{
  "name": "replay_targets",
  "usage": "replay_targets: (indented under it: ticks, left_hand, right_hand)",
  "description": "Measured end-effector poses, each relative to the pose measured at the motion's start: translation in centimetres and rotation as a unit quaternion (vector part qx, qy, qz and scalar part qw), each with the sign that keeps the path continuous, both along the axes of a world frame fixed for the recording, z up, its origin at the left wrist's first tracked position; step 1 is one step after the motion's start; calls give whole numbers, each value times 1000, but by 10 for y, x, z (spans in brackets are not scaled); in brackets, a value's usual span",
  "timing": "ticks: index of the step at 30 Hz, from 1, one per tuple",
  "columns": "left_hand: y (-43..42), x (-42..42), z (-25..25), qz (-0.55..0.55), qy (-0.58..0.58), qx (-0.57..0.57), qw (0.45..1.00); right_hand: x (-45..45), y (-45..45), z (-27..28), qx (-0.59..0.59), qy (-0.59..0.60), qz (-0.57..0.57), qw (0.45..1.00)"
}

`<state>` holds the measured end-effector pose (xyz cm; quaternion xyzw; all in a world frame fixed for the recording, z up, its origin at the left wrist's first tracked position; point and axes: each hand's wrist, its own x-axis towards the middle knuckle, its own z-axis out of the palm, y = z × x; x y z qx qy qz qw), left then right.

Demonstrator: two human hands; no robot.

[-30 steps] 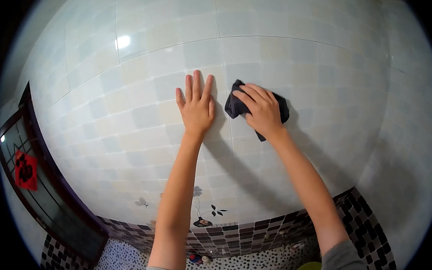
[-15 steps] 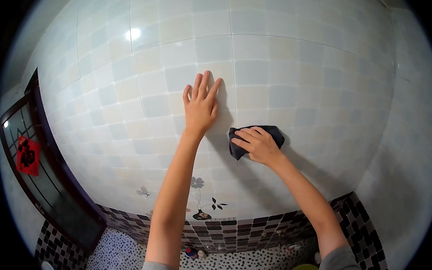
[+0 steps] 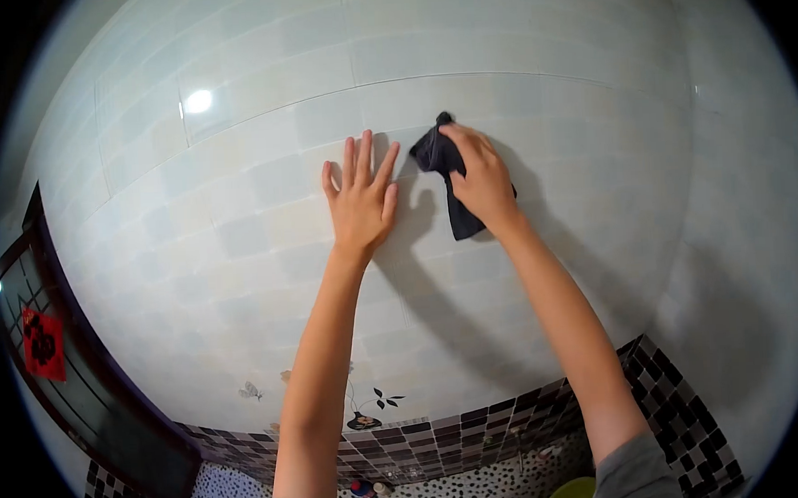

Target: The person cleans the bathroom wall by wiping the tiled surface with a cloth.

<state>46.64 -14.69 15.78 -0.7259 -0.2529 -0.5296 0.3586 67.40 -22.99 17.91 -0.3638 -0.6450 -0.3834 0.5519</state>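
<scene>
Fingers (image 3: 458,138) bunch a dark cloth (image 3: 462,214) against the tiled wall (image 3: 271,179)

Curled over the upper right part of the cloth, the right hand (image 3: 485,187) grasps it; how firmly, I cannot tell. The cloth lies to the right of the left hand (image 3: 359,213), near it but apart. One crumpled corner pokes up beyond the grip, and a loose end hangs below. The left hand is spread and holds nothing; it looks laid against the wall, though whether it bears any weight does not show.

That uneven hold seems the weak spot. With so much fabric outside the grip, the hanging end could fold under or drag, and bare fingertips could meet the tile. A looser grasp might let the cloth slip out and drop past the dark mosaic band (image 3: 461,438) to the speckled floor (image 3: 463,490), perhaps near the small bottles (image 3: 362,489) or the green basin (image 3: 570,494). The wall looks glossy, so the left palm might skid if leaned on. A wide leftward sweep could knock the two hands together.
</scene>
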Motion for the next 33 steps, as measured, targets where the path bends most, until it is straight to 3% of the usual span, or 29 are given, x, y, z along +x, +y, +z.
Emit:
replay_targets:
  ticks: [10, 16, 23, 26, 31, 33]
  left_hand:
    - [10, 25, -3, 37, -32, -14, 999]
    - [9, 24, -2, 55, -28, 1, 998]
    - [13, 24, -5, 43, -31, 5, 999]
    - [16, 22, -7, -25, -75, 6, 997]
    - [16, 24, -6, -45, -99, -3, 994]
    - [14, 18, -5, 10, -69, 4, 998]
  right_hand:
    - [99, -9, 47, 67, 200, -12, 977]
    - [76, -9, 53, 55, 288, -98, 951]
    - [-8, 25, 63, 128, 123, -47, 983]
    - [-49, 30, 66, 103, 29, -11, 994]
    - [-45, 32, 65, 105, -15, -30, 994]
    - [-39, 29, 66, 95, -18, -34, 995]
